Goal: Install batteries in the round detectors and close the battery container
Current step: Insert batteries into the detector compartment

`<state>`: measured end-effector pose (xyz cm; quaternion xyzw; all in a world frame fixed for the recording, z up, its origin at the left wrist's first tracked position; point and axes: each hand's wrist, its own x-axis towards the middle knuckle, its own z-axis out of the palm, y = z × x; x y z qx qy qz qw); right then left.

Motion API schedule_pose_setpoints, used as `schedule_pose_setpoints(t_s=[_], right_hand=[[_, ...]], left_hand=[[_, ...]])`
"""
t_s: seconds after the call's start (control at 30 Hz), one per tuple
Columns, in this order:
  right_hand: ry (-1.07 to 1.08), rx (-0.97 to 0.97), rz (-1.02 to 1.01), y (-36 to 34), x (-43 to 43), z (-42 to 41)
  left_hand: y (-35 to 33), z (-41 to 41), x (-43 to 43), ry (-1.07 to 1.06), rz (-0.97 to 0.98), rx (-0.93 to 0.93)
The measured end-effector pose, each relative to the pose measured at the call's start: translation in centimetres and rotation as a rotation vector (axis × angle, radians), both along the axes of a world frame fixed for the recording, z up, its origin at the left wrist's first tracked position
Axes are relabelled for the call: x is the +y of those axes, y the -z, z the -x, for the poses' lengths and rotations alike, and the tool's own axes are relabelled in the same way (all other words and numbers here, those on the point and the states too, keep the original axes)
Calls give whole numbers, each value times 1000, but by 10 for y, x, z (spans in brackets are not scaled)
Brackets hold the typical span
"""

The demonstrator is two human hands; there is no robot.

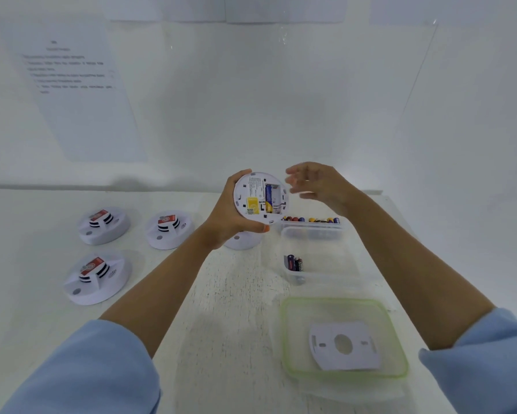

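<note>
A round detector (261, 198) is gripped by the left hand (230, 213), fingers curled round its rim, with its back turned up and the battery bay exposed; one battery (269, 197) is seen seated there. The right hand (317, 183) is held just beside the detector, fingers spread, nothing in it. The step in hand is judged to be the filling of this bay: the slot beside the seated battery looks vacant, so another cell is probably to be fetched from the battery container (311, 233), left open below the right hand, its green-rimmed lid (284, 339) nearer the body with a white mounting plate (326, 354) laid on it. Three more detectors (103, 225) are set out left of the left hand. The right fingers are blurred, polarity marks cannot be read, and a further detector (242, 242) is largely hidden behind the left wrist
</note>
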<state>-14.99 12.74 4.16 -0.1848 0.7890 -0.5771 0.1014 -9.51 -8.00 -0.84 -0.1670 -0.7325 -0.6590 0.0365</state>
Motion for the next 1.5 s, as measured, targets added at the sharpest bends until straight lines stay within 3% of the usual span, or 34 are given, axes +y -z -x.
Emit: schedule_pose_setpoints(t_s=[0.2,0.43,0.7,0.93,1.03,1.13,1.23,1.33,1.5], right_hand=[[39,77,-669,38,-8,39],[-58,71,-884,58,-28,60],[-71,105,-874,56,-29,57],[-6,120,-625,59,-25,46],[127,103,-427,45,-18,43],[306,92,-50,19,-6,37],[273,94,174,-4,-3,21],[190,162,72,-10,-16,1],[246,422,-229,-5,-29,-17]], left_hand=[[8,13,-9,-18,25,-23],[17,28,-11,-10,33,-51],[19,35,-7,-11,55,-22],[20,36,-4,-8,43,-12],[20,33,-7,-15,49,-12],[18,29,-9,-12,36,-18],[16,25,-8,-12,31,-5],[13,21,-3,-7,25,10],[8,10,3,6,-2,29]])
